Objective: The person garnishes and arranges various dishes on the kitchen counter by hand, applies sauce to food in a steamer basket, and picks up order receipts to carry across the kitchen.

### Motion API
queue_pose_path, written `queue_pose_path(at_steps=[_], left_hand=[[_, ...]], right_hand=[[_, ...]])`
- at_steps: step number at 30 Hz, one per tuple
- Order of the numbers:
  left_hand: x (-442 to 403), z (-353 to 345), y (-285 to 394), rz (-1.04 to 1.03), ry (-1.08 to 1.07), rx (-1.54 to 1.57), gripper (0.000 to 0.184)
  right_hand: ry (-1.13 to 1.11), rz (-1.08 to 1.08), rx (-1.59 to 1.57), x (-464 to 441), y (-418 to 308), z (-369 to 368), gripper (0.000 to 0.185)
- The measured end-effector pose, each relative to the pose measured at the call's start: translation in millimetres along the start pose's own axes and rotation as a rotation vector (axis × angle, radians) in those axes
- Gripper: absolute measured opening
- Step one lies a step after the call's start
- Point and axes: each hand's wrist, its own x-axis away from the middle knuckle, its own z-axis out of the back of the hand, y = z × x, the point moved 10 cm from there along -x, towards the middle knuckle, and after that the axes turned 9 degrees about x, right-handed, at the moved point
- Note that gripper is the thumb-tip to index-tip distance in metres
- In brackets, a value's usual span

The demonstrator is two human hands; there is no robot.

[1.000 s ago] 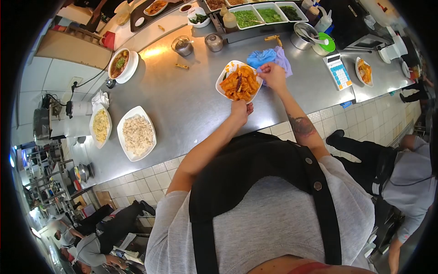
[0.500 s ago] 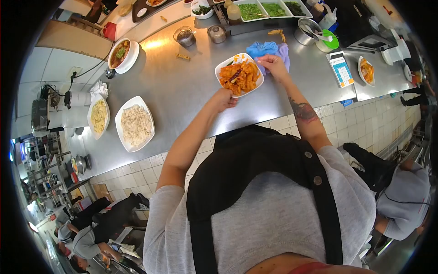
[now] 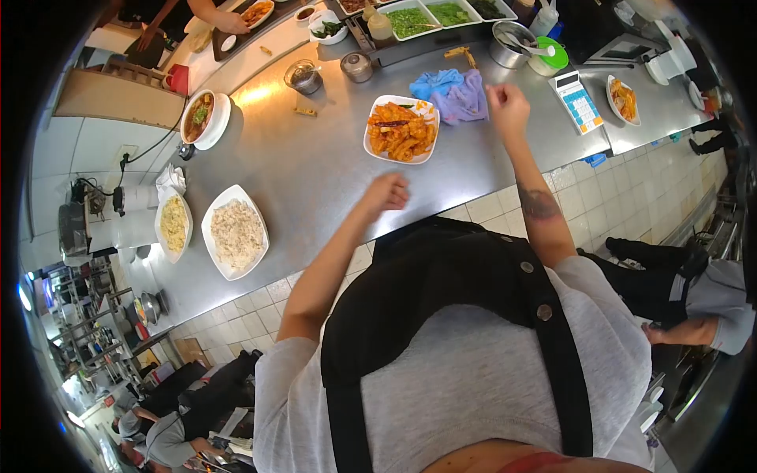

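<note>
A white square bowl (image 3: 432,147) of orange, sauce-coated fried pieces rests on the steel counter, with a dark red chili pepper (image 3: 391,124) on top. Below the bowl, apart from it, is my left hand (image 3: 385,194), slightly blurred; its fingers are loosely bent and a little apart, holding nothing. My right hand (image 3: 509,110) hovers to the right of the blue cloth (image 3: 432,83) and the purple cloth (image 3: 465,101). Its fingers are curled in, and I see nothing in them.
Left on the steel counter (image 3: 303,185) are a rice dish (image 3: 236,235), a yellow-food dish (image 3: 174,224) and a soup bowl (image 3: 198,117). A calculator (image 3: 578,104), a metal pot (image 3: 506,50) and another food plate (image 3: 623,101) stand right. Another person's hand (image 3: 230,22) reaches a tray beyond.
Both hands have let go of the bowl, which now sits on the counter. My left hand has drawn down toward me, my right hand outward to the right. Another person's hand has appeared at the top.
</note>
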Motion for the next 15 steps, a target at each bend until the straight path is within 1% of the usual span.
queue_pose_path(at_steps=[1, 2, 4, 7, 10, 13, 15], left_hand=[[0.2, -22.3, -7.5, 0.035, -0.060, 0.096, 0.038], [1.1, -40.8, -9.1, 0.025, -0.092, 0.175, 0.037], [-10.5, -61.5, -7.4, 0.005, -0.088, 0.387, 0.035], [-35.2, -64.5, -3.3, -0.033, -0.003, 0.598, 0.032], [-53.5, -53.0, -5.8, -0.065, 0.094, 0.656, 0.026], [-54.7, -36.7, -9.9, -0.074, 0.216, 0.663, 0.022], [-45.9, -29.3, -7.2, -0.086, 0.146, 0.599, 0.021]], right_hand=[[-0.105, -0.035, -0.013, 11.5, 1.7, -3.2, 0.017], [-0.081, -0.002, -0.002, 22.2, 4.9, -0.9, 0.016], [-0.030, 0.073, 0.022, 45.0, 20.9, -1.5, 0.015], [0.023, 0.056, 0.118, 44.0, 51.4, -6.4, 0.017], [-0.257, -0.269, 0.076, 34.6, 85.8, -37.6, 0.022], [-0.422, -0.350, 0.174, 31.2, 91.1, -62.8, 0.029], [-0.429, -0.341, 0.148, 25.4, 99.4, -75.1, 0.027]])
